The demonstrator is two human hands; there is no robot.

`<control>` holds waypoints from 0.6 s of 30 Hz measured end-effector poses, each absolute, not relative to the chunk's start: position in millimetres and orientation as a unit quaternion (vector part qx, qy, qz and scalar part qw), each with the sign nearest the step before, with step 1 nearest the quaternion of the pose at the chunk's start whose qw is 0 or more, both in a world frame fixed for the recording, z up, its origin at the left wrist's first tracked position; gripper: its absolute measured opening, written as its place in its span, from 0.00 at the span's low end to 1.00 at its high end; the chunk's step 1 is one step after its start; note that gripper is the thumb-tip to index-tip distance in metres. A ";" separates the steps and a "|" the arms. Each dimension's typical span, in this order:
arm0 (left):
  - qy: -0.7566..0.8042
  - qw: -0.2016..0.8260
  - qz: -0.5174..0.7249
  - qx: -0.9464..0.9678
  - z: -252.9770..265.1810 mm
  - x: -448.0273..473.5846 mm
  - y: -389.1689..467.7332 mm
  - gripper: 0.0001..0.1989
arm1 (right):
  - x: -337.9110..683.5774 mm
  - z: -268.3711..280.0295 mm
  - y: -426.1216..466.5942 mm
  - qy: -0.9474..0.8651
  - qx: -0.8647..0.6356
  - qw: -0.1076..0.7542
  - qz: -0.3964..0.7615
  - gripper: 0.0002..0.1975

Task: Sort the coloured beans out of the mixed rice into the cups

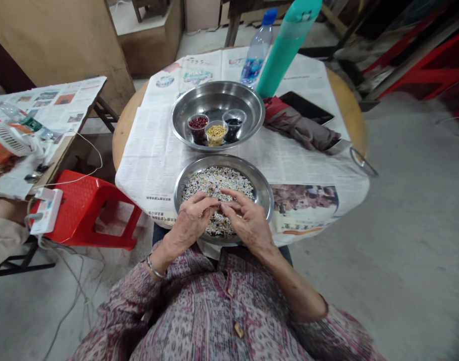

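My left hand (191, 216) and my right hand (251, 224) meet over a steel bowl (268, 195) near the table's front edge. The bowl holds a mix of white grains and red, yellow and dark beans (218, 179). Both hands are closed in a pinch, fingertips together; whatever they hold is too small to name. My right index finger points outward. Behind stands a larger steel bowl (256, 116) with three clear cups: red beans (198, 123), yellow beans (216, 132) and black beans (234, 122).
A newspaper-covered round table (147, 145) carries a blue-capped bottle (256, 52), a teal bottle (285, 55), a folded umbrella (304, 125) and a dark tablet (308, 106). Left are a red stool (82, 205) with a power strip (46, 210), cables, and another person's leg (6, 233).
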State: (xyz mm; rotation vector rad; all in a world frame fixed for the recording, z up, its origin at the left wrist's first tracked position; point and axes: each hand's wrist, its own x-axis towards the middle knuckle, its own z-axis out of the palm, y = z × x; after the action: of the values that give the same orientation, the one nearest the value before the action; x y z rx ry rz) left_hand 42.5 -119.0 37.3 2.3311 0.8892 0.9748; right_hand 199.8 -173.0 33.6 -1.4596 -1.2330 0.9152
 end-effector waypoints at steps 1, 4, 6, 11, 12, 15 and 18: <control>0.323 0.232 0.353 0.847 37.3 42.6 -119.1 0.06 | 199.7 34.4 -173.0 -0.508 -0.601 0.489 0.376 0.20; 0.321 0.227 0.347 0.851 38.2 43.1 -119.8 0.06 | 199.6 35.1 -172.8 -0.510 -0.598 0.491 0.376 0.19; 0.317 0.217 0.344 0.857 39.5 43.5 -121.2 0.07 | 199.7 34.8 -172.7 -0.509 -0.597 0.491 0.378 0.19; 0.310 0.209 0.319 0.871 44.8 42.8 -121.1 0.10 | 200.9 34.6 -172.2 -0.505 -0.602 0.485 0.384 0.19; 0.307 0.212 0.316 0.873 46.6 42.6 -117.5 0.10 | 201.3 34.7 -172.0 -0.504 -0.602 0.485 0.386 0.19; 0.308 0.206 0.328 0.869 55.9 44.4 -93.1 0.07 | 202.9 33.4 -171.5 -0.497 -0.604 0.490 0.385 0.18; 0.330 0.167 0.350 0.861 71.0 54.0 -49.2 0.06 | 204.9 29.5 -171.9 -0.504 -0.610 0.493 0.361 0.16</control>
State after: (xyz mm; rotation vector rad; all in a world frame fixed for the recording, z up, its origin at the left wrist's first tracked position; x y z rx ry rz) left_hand 54.0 -49.2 71.0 2.4500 0.9384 0.9977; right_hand 204.9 -171.9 29.5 -1.4802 -1.2229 0.8764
